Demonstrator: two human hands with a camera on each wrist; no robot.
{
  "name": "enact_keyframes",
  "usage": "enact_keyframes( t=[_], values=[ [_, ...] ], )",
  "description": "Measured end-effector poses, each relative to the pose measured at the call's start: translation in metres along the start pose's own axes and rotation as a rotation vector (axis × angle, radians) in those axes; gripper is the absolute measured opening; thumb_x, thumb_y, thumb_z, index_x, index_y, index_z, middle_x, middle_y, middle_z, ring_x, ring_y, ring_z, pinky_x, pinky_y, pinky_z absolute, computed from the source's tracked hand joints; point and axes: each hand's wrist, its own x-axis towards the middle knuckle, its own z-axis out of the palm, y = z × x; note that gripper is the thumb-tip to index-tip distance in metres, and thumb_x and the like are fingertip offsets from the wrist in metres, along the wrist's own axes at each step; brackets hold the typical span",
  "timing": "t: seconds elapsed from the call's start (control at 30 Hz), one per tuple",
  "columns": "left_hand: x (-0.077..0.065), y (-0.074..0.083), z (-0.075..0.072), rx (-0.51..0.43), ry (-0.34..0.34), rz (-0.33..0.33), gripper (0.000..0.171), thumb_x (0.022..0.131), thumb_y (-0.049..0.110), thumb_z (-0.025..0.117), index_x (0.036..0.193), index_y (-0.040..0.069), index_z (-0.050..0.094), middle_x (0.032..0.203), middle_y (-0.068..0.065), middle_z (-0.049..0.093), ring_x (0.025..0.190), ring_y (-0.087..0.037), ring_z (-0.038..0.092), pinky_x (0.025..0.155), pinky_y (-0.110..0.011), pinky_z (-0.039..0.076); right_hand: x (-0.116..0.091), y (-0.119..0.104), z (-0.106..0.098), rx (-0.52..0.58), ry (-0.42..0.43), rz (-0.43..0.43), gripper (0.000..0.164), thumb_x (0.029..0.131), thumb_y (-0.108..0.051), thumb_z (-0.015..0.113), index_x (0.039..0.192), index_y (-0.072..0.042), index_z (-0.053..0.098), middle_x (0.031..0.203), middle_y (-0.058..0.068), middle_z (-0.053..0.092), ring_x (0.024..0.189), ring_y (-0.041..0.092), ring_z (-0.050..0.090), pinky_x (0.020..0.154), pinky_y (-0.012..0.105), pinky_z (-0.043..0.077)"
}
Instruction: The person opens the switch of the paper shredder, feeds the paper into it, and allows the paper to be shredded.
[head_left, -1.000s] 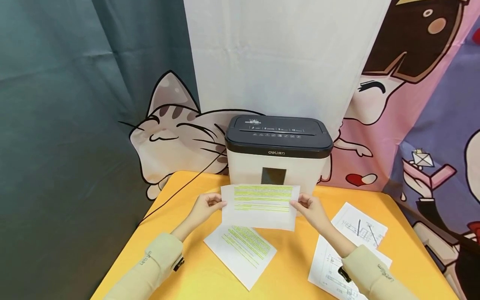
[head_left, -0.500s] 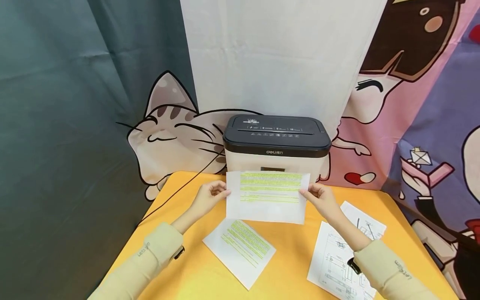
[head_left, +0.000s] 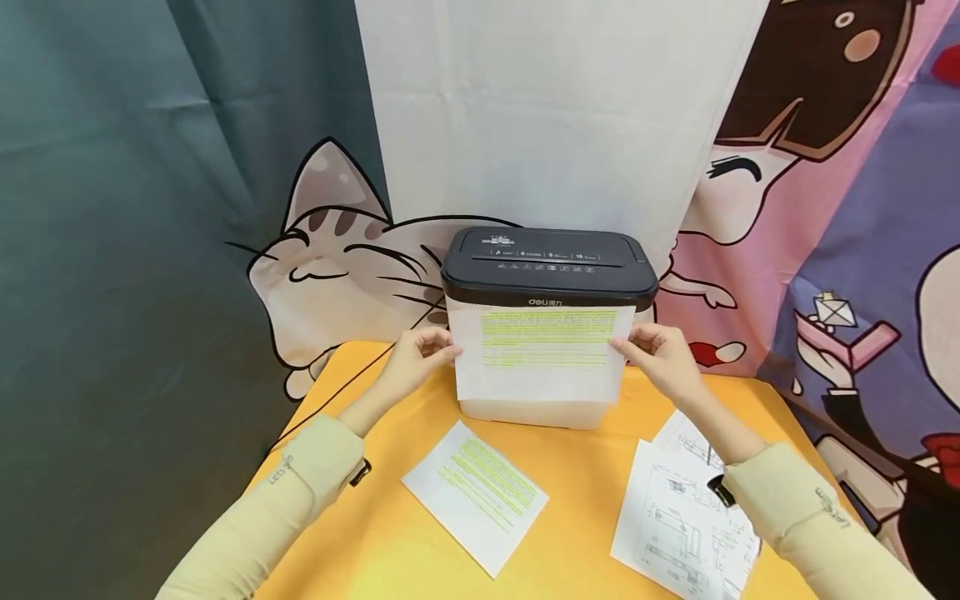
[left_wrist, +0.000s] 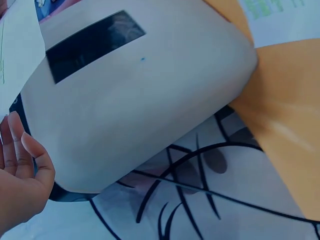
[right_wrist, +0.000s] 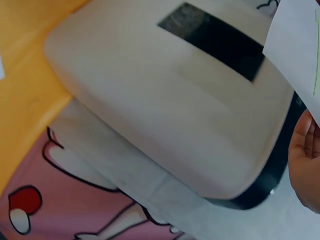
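Observation:
A sheet of paper (head_left: 542,367) with yellow-highlighted lines is held upright in front of the paper shredder (head_left: 551,267), hiding much of its white bin. My left hand (head_left: 418,358) pinches the sheet's left edge between thumb and fingers. At the opposite edge my right hand (head_left: 660,357) pinches it the same way. The shredder has a dark top with a narrow feed slot. In the left wrist view the left hand (left_wrist: 22,165) is at a corner of the paper (left_wrist: 20,55); in the right wrist view the right hand (right_wrist: 306,162) is partly cut off by the frame edge.
Another highlighted sheet (head_left: 480,500) lies on the yellow tablecloth (head_left: 577,533). Sheets with line drawings (head_left: 682,517) lie to the right, partly under the right forearm. A black cord (head_left: 337,396) runs along the left. A printed curtain (head_left: 570,108) hangs behind the shredder.
Both hands have raised the highlighted sheet and carried it forward, from low before the shredder to just below its dark top. The loose sheets on the table stay put.

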Motion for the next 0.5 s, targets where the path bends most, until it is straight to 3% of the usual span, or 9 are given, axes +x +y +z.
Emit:
enact_keyframes(
  t=[0.3,0.5],
  values=[
    [0.022,0.019,-0.013,0.055,0.044,0.023,0.012,0.087,0.006,0.066,0.085,-0.006,0.065,0.078,-0.013,0.067,0.064,-0.001,0.06,0.063,-0.018,0.05,0.024,-0.015,-0.016,0.015,-0.058,-0.036,0.009,0.087,-0.002,0.064,0.087,0.007,0.066,0.07,-0.018,0.063,0.05,0.002,0.045,0.043,0.021,0.035],
    [0.035,0.033,-0.025,0.062,0.071,0.037,0.013,0.087,0.008,0.066,0.087,-0.006,0.065,0.077,-0.005,0.067,0.065,-0.001,0.061,0.065,-0.019,0.052,0.037,-0.027,-0.021,-0.034,-0.062,-0.093,0.009,0.086,0.0,0.064,0.087,0.008,0.067,0.075,-0.023,0.065,0.052,0.0,0.047,0.046,0.019,0.036]
  ],
)
